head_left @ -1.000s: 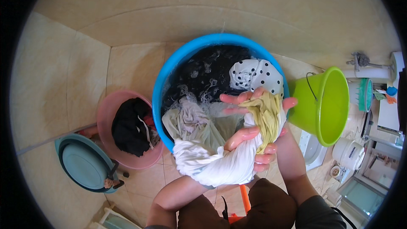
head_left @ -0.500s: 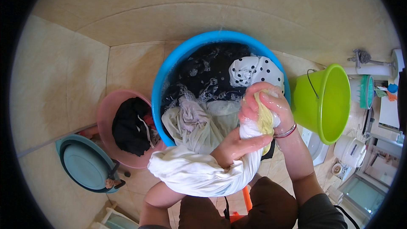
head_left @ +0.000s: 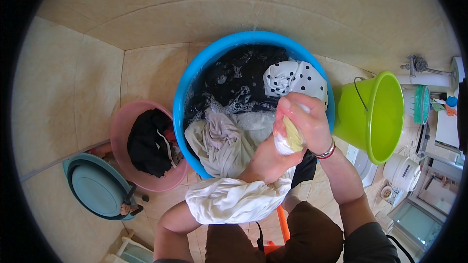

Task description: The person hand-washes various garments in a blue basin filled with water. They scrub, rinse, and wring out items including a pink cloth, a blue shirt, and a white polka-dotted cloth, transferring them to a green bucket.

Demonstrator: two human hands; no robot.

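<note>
Both hands grip one wet white and yellow garment (head_left: 229, 199) over the near rim of a big blue tub (head_left: 195, 75). My right hand (head_left: 304, 122) is fisted on the bunched upper part, where yellow cloth shows. My left hand (head_left: 263, 163) grips the cloth just below it, and the rest hangs over my left forearm. The tub holds soapy dark water, a beige garment (head_left: 219, 141) and a white cloth with black dots (head_left: 292, 78).
A pink basin (head_left: 119, 134) with dark clothes stands left of the tub, a teal basin (head_left: 92, 190) beyond it at lower left. A green bucket (head_left: 373, 117) stands on the right, with white appliances and a tap behind. Tiled floor lies all around.
Both hands have closed tighter on the garment and bunched it into a small wad. The yellow part is now mostly hidden in my right fist, and the white part hangs lower.
</note>
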